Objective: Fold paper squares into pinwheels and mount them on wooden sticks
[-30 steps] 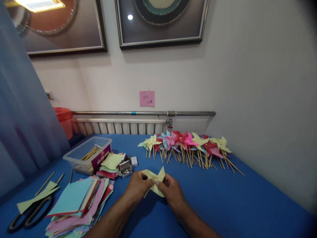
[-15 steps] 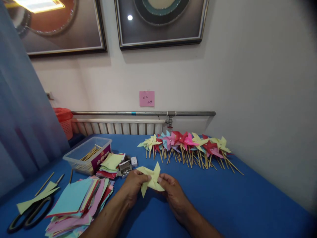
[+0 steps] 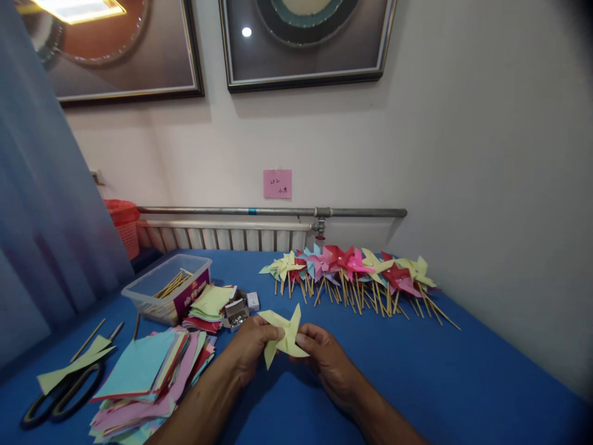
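A pale yellow paper pinwheel head [image 3: 283,337] is held just above the blue table [image 3: 417,377], near its front middle. My left hand [image 3: 250,347] pinches its left side with closed fingers. My right hand [image 3: 322,357] pinches its right side, thumb pressed on the paper near the centre. No stick shows on this pinwheel. A row of finished pinwheels on sticks [image 3: 356,275] in yellow, pink, red and blue lies further back by the wall.
Stacked coloured paper squares [image 3: 143,377] lie at the left. Black scissors [image 3: 55,398] rest on a yellow scrap. A clear box of wooden sticks [image 3: 169,287], a smaller paper pile [image 3: 210,306] and a small open box of pins [image 3: 236,315] sit behind.
The yellow paper has been folded and turned between both hands from a loose shape into a pinwheel form. The hands stayed in the same spot; the camera shifted slightly.
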`<state>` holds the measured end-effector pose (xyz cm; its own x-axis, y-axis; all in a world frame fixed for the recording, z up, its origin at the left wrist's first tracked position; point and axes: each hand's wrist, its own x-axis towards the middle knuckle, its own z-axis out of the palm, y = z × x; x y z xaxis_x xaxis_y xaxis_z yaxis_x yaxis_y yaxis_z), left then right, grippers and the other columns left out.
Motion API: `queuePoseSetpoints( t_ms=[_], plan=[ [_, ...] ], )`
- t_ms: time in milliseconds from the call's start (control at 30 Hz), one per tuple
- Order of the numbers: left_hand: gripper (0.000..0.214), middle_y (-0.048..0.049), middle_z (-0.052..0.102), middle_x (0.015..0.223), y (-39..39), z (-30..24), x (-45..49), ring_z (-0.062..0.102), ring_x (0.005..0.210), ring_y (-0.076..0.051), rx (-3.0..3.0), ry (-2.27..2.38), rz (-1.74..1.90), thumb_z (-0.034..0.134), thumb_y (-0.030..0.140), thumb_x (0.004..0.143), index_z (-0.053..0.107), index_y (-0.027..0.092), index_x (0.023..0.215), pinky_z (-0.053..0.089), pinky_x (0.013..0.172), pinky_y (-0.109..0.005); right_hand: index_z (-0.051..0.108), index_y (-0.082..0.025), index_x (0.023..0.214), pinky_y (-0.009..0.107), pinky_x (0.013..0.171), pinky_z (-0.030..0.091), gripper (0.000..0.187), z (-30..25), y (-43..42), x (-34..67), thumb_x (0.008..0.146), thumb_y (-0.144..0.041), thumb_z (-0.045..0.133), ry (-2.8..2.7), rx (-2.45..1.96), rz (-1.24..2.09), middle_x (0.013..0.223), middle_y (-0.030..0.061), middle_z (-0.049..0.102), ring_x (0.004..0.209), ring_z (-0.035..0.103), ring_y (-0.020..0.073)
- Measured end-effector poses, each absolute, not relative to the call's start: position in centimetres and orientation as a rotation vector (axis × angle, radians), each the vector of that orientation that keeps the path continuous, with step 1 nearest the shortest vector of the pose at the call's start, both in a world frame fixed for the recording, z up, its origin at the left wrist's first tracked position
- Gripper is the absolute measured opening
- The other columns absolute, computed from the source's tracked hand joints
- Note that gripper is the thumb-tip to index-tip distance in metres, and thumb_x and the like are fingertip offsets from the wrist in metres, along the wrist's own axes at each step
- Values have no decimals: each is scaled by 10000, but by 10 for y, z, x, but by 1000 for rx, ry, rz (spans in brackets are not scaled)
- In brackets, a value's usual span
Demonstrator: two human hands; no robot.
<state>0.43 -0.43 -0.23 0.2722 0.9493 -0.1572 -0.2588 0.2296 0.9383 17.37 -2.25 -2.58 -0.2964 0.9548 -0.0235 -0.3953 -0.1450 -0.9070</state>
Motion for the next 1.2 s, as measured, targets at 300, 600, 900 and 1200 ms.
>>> queuePoseSetpoints(
  t_ms=[300,600,900,1200],
  plan=[
    [235,-51,707,605,-7,2,6,550,482,-124,982,913,1018,786,265,530,734,109,698,365,518,-248,684,-188,720,250,695,487,416,-28,-21,172,670,-518,932,-1022,-822,1618,714,-6,685,675,592,132],
    [256,-65,706,603,-5,-2,7,544,496,-124,1001,938,1030,784,266,526,750,91,710,362,519,-243,676,-194,707,246,660,468,440,-27,-23,171,676,-562,917,-1049,-842,1598,649,-24,644,616,554,121],
    [260,-75,705,600,-5,-6,7,569,509,-138,1017,958,1012,780,269,528,762,77,703,395,536,-248,724,-151,808,245,659,418,440,-36,-16,172,683,-525,919,-1075,-824,1606,713,12,719,638,579,122],
    [269,-77,717,623,-3,-8,6,565,518,-130,1039,927,1002,741,241,536,784,73,741,391,537,-242,745,-156,855,262,684,415,411,-32,-18,175,710,-503,909,-1104,-780,1626,746,21,739,663,602,140]
  ],
)
